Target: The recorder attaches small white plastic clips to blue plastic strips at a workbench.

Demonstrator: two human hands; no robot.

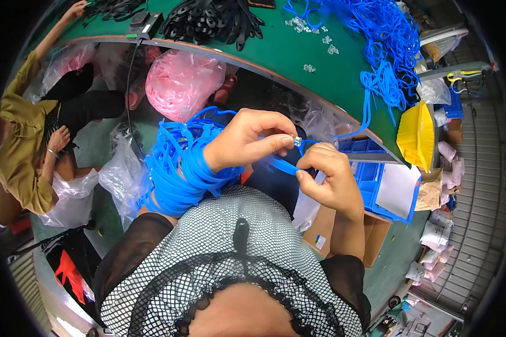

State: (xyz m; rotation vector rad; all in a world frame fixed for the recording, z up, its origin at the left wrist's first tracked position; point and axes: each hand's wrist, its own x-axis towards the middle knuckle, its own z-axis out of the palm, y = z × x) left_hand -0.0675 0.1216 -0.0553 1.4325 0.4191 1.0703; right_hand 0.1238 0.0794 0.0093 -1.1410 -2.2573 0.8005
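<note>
Thumb and fingertips of my left hand [244, 139] are closed on a small clear plastic clip [297, 141]. A flat blue strap [284, 165] runs between my hands, its far part looping by the clip. My right hand [333, 177] pinches this strap between thumb and bent forefinger, just right of the clip. Whether the strap passes through the clip is too small to tell. Around my left forearm hangs a thick bundle of blue straps [177, 171]. Both hands are held above my lap, in front of the table edge.
The green table [298, 56] carries loose clear clips [309, 68], a tangled blue strap pile [385, 33] and black straps [208, 22]. A yellow bin [415, 137], blue tray [371, 185] and cardboard box [376, 233] stand right. Another person [25, 151] sits left, beyond a pink-filled bag [183, 84].
</note>
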